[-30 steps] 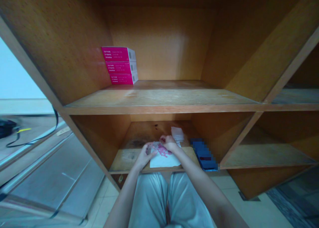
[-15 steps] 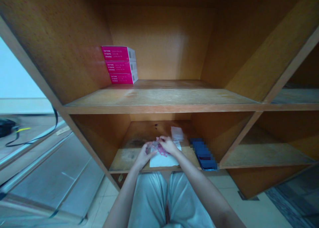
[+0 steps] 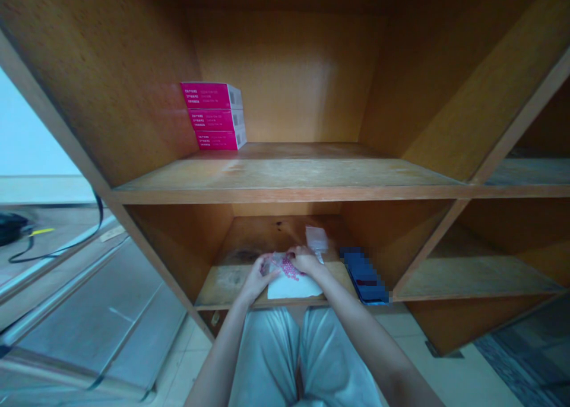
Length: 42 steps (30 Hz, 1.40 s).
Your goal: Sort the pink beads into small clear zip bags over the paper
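Pink beads (image 3: 291, 269), small and round, lie in a cluster over a white sheet (image 3: 291, 288) on the lower shelf. My left hand (image 3: 257, 278) is at the cluster's left side, its thumb and fingers closed on what looks like a small clear plastic bag (image 3: 267, 267). My right hand (image 3: 307, 260) reaches in from the right with fingers bent down at the beads' upper right edge. Its fingertips are pinched together, and what is between them is hidden. Behind my right hand lies another clear plastic bag (image 3: 316, 239).
A dark blue packet (image 3: 366, 277), partly blurred out, lies right of the sheet. On the upper shelf (image 3: 312, 172) stands a stack of three pink boxes (image 3: 214, 117). Wooden cabinet walls flank both hands. Glass panels (image 3: 98, 312) and a black cable (image 3: 48, 254) are at the left.
My right hand has shifted slightly right and down from the top of the beads, uncovering more of them. My left hand has stayed in place.
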Available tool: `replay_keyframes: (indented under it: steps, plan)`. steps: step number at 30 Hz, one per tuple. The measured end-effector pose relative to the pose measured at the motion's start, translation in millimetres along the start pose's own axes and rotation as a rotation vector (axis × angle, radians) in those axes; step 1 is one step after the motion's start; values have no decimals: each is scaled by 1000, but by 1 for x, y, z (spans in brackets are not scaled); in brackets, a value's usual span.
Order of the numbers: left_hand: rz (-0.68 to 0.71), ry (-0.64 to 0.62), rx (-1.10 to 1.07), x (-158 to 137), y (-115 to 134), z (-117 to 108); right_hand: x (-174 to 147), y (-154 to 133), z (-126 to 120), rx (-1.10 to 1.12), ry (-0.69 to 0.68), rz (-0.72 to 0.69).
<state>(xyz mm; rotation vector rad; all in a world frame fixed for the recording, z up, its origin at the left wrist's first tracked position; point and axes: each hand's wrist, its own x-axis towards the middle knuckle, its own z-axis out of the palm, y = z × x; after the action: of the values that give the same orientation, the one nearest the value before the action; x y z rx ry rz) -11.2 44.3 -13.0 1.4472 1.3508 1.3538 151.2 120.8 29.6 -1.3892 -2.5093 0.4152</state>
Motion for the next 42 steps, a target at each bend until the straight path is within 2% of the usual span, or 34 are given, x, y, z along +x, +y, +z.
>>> replay_keyframes:
  steps: [7, 14, 17, 22, 24, 26, 32, 37, 42]
  plan:
    - [-15, -5, -5, 0, 0, 0, 9, -3, -4, -16, -62, 39]
    - [1, -7, -25, 0, -2, 0, 11, -1, 2, 12, -30, 58]
    - [3, -16, -29, 0, -1, 0, 10, 0, 6, 118, 51, 50]
    - [-22, -6, -1, 0, 6, 0, 7, -9, 12, 466, 310, -15]
    - [-21, -2, 4, 0, 9, 0, 5, -15, 13, 543, 361, -39]
    - [-11, -6, 7, 0, 9, 0, 1, -22, 11, 566, 349, -70]
    - [0, -11, -8, 0, 4, 0, -10, -27, 4, 481, 174, -117]
    - [4, -18, -10, -1, 3, 0, -7, -12, 4, 479, 274, -36]
    - [32, -28, -25, -1, 1, -1, -6, 4, 8, 281, 145, 49]
